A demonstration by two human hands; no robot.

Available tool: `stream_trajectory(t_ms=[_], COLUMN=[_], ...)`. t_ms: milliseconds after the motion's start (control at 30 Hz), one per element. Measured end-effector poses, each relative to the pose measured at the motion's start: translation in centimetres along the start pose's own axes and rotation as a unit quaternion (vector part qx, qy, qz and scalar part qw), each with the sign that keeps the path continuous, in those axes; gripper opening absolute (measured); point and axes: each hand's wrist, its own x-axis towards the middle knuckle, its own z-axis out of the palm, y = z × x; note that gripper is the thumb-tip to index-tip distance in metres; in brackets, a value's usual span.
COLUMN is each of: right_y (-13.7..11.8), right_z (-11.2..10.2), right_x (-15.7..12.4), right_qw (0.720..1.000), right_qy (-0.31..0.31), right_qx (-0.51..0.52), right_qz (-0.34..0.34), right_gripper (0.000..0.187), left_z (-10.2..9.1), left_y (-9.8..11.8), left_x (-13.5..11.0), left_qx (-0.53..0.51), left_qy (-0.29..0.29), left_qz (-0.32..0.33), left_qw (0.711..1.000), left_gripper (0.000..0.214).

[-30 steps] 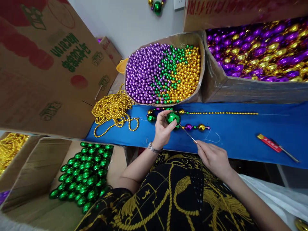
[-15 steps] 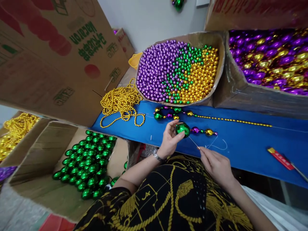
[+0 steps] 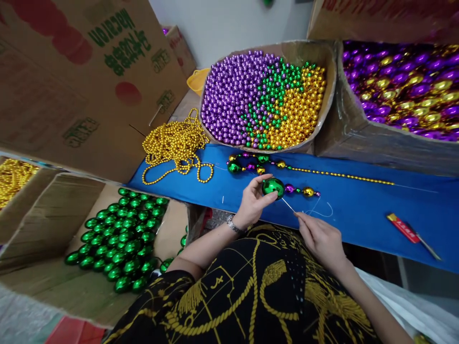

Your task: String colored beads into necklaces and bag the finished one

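My left hand [image 3: 253, 200] pinches a large shiny green bead [image 3: 273, 188] between thumb and fingers, just over the blue table. From that bead a short row runs to the right, with a purple bead [image 3: 289, 188] and a gold bead [image 3: 307, 191] in it, ending at a loose loop of white thread [image 3: 328, 210]. My right hand [image 3: 321, 239] is closed, its fingertips gripping a thin, straight, pale strand [image 3: 288, 205] that leads to the green bead; whether it is thread or a needle I cannot tell. Behind lies a beaded strand [image 3: 337, 176] of gold, green and purple.
A box of small purple, green and gold beads [image 3: 265, 100] stands behind the blue table [image 3: 358, 229]. Gold bead chains [image 3: 175, 148] are heaped at left, above a carton of green beads [image 3: 118, 239]. A red-handled cutter-like tool [image 3: 405, 228] lies at right.
The view has shifted slightly, so the cartons and table items sit a little left and higher. Both hands keep nearly the same hold on the green bead and the strand.
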Motion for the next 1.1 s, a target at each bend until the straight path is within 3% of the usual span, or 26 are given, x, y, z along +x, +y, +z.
stream_trajectory(t_ms=[433,767,833,900,967,1000,1100], right_y=[0.3,0.6,1.0,1.6,2.3,2.6,3.5], right_z=[0.0,1.4,0.9,0.0,-0.9,-1.3,-2.4], right_x=[0.8,1.1,1.2,1.3,1.3,1.3,1.2], right_qw=[1.0,0.999,0.999,0.998,0.996,0.994,0.988], right_qy=[-0.005,-0.01,0.008,0.029,0.047,0.054,0.074], right_qx=[-0.008,0.009,0.008,0.007,-0.006,-0.015,-0.039], right_qz=[-0.002,0.048,0.05,0.053,0.075,0.09,0.133], right_gripper=[0.019,0.022,0.02,0.017,0.015,0.016,0.019], left_z=[0.1,-0.1,-0.4,-1.0,-1.7,-2.1,-3.0], left_y=[-0.1,0.0,0.2,0.3,0.2,0.0,-0.9], left_x=[0.0,-0.8,-0.4,0.4,1.7,2.5,4.5], left_qx=[0.009,0.056,0.059,0.115,0.247,0.328,0.532], left_qy=[-0.025,-0.148,-0.14,-0.096,-0.056,-0.055,-0.147], left_qz=[-0.009,-0.024,-0.021,0.02,0.098,0.137,0.199], left_qw=[1.0,0.987,0.988,0.989,0.962,0.933,0.809], left_gripper=[0.056,0.047,0.045,0.041,0.037,0.036,0.038])
